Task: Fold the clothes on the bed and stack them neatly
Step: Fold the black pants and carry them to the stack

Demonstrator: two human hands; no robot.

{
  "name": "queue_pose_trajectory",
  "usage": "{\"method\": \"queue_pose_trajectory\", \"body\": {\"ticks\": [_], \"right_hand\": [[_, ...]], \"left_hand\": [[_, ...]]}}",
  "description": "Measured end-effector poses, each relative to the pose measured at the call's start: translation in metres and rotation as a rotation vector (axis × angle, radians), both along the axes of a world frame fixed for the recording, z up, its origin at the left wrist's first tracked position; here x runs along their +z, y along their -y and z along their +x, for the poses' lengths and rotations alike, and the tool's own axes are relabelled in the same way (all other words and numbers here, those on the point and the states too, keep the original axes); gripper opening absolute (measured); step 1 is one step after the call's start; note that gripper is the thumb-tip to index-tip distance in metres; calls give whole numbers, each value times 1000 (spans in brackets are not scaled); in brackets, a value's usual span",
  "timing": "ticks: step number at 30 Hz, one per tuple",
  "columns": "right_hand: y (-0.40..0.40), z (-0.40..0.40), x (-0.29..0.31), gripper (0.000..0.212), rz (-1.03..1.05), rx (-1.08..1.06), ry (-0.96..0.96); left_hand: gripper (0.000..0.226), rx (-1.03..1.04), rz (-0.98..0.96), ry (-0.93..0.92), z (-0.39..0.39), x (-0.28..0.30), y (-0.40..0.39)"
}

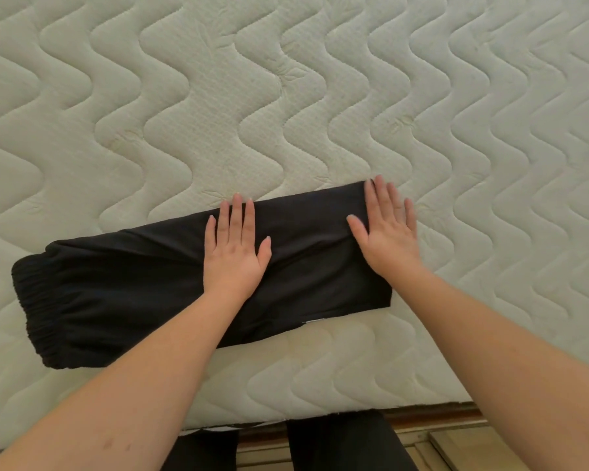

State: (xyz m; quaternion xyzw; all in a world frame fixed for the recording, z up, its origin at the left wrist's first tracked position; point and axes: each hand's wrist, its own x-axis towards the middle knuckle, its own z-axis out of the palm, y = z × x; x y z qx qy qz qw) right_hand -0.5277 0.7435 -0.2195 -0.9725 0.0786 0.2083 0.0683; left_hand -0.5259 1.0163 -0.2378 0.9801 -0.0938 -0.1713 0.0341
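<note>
While flat hands (pixel 312 246) press trousers (pixel 143 294)

Trousers (pixel 133 294) partly hidden under both palms and the left forearm, mattress (pixel 286 96) cut off on three edges, both arms cropped at the bottom edge

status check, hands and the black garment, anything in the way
Left hand flat, pressing black garment mid-length. Right hand flat on its right end. Garment folded into a long strip on mattress. Nothing in the way.
</note>
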Motion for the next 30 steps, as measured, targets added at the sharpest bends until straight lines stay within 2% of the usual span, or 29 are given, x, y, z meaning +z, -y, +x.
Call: {"method": "queue_pose_trajectory", "body": {"ticks": [3,5,8,10,11,14,17,20,25,30], "right_hand": [[21,-20,17,58,163,-422,146],[35,-40,28,41,291,-577,236],[41,-72,36,22,448,-647,30],[38,-88,36,16,509,-688,-52],[36,-94,35,15,526,-706,-58],[29,-101,34,8,587,-769,-31],[25,-102,32,8,586,-808,-42],[26,-98,27,3,553,-831,-80],[32,-98,29,9,580,-819,-75],[34,-107,31,16,700,-875,-26]], "left_hand": [[67,-10,-35,1,-1,17,3],[62,-67,-118,84,-2,29,13],[42,-262,-341,178,0,42,48],[30,-403,-477,123,9,46,78],[28,-490,-501,39,15,48,93],[37,-761,-396,-227,29,47,131],[44,-962,-283,-268,37,45,158],[32,-1099,-203,-332,40,45,173],[17,-1119,-255,-339,43,47,175],[13,-964,-437,-202,40,48,161]]}}
